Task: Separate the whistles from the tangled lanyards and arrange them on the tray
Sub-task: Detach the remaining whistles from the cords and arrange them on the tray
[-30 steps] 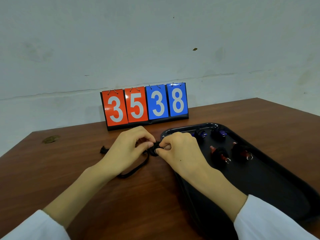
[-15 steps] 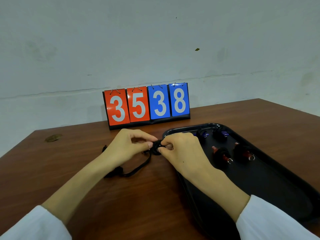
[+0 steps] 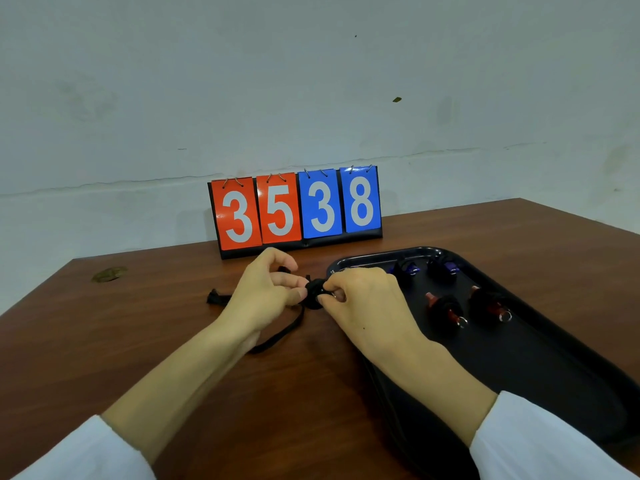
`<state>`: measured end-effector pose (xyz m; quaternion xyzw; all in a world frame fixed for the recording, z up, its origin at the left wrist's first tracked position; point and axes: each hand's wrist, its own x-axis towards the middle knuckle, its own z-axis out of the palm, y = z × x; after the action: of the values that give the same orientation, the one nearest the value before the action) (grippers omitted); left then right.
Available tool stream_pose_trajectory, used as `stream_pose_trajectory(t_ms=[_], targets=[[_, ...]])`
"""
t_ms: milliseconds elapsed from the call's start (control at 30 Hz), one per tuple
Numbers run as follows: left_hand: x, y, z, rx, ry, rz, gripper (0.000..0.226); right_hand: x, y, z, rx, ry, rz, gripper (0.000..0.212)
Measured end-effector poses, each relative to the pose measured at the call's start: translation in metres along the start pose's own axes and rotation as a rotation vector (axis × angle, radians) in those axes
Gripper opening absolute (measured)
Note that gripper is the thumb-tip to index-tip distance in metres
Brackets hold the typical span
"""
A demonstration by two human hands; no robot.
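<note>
- Table [image 3: 166,348] — the tray [image 3: 540,393] sits on its right, with four whistles [image 3: 446,308] in it.
- Both forearms reach in, and the hands meet just left of the tray's far corner.
- The right hand [image 3: 367,299] has a pinching grip on a black whistle [image 3: 313,293], held above the table.
- The left hand [image 3: 263,296] pinches the lanyard [image 3: 280,336] beside it.
- Half a second ago the left index lay lower — now it arches up.

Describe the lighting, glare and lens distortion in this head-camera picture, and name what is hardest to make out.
Head view: soft, even light, faint shadows; glare streaks the tray along its far rim. Head view: the wide lens stretches the forearms; the black bundle between left hand and right hand lacks detail.
</note>
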<state>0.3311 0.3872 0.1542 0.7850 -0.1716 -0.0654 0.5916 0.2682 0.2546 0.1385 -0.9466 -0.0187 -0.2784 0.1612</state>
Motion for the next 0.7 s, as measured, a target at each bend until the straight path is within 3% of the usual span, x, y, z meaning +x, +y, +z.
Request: stream_pose_trajectory(t_ms=[100, 200, 400, 600, 700], targets=[[0.004, -0.003, 0.0, -0.164, 0.034, -0.126, 0.027, 0.0, -0.001, 0.002, 0.036, 0.006, 0.002, 0.02], [0.005, -0.004, -0.002, -0.197, 0.015, -0.105, 0.028, 0.0, -0.001, 0.003, 0.074, 0.035, 0.008, 0.02], [0.003, -0.001, -0.008, 0.098, 0.003, 0.258, 0.017, 0.0, -0.001, 0.002, 0.181, 0.153, 0.031, 0.013], [0.011, -0.013, -0.015, 0.763, 0.002, 0.786, 0.02, 0.001, 0.0, 0.001, 0.18, 0.108, 0.068, 0.018], [0.011, -0.014, -0.018, 0.827, -0.002, 0.878, 0.022, 0.001, 0.0, 0.002, 0.175, 0.094, 0.087, 0.019]])
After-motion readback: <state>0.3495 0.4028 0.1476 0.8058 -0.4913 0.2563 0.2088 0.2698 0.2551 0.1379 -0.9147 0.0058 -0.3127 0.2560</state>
